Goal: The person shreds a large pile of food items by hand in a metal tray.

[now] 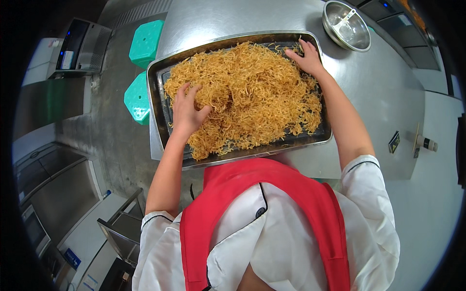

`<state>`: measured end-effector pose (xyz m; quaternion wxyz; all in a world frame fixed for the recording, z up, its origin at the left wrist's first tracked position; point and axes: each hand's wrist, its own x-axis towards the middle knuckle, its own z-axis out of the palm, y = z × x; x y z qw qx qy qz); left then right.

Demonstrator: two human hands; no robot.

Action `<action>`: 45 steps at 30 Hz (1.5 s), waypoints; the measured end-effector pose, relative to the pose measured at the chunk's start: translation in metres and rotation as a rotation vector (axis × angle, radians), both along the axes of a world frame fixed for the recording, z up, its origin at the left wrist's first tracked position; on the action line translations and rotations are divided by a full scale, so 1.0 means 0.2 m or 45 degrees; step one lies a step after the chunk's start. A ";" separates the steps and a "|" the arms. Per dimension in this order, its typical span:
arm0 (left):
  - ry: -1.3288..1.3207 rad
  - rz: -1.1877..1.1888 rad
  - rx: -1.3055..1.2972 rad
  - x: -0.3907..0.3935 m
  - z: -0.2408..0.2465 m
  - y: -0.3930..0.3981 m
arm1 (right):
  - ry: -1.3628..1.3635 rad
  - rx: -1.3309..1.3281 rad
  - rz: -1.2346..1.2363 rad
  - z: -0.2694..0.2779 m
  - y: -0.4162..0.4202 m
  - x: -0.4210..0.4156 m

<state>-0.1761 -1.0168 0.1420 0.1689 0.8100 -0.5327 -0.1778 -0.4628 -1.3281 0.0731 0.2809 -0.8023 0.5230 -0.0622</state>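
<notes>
A dark metal baking tray (pixel 240 154) lies on the steel table before me, heaped with golden, thin fried shreds (pixel 255 87) of food. My left hand (pixel 190 109) is at the left part of the heap, fingers spread and curved, their tips touching the shreds. My right hand (pixel 308 58) is at the tray's far right corner, fingers apart, beside the edge of the heap. Neither hand grips anything that I can see.
A steel bowl (pixel 347 27) with a white-handled utensil (pixel 344 20) inside stands on the steel table (pixel 375 98), beyond the tray's far right corner. Green plastic stools (pixel 146 42) stand left of the table. A small dark packet (pixel 394 142) lies at the right.
</notes>
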 end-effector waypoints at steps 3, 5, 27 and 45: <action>0.037 0.224 -0.049 0.07 -0.07 -0.01 | 0.239 0.060 -0.050 -0.02 0.12 0.20; 0.050 0.304 -0.062 0.15 -0.18 -0.02 | 0.216 0.143 0.135 0.05 0.26 0.36; 1.335 0.215 -0.040 0.05 0.24 -0.23 | -0.616 0.685 0.571 0.71 0.60 0.21; 0.478 0.184 0.104 -0.10 -0.11 -0.18 | -0.748 0.849 0.044 0.14 0.79 0.30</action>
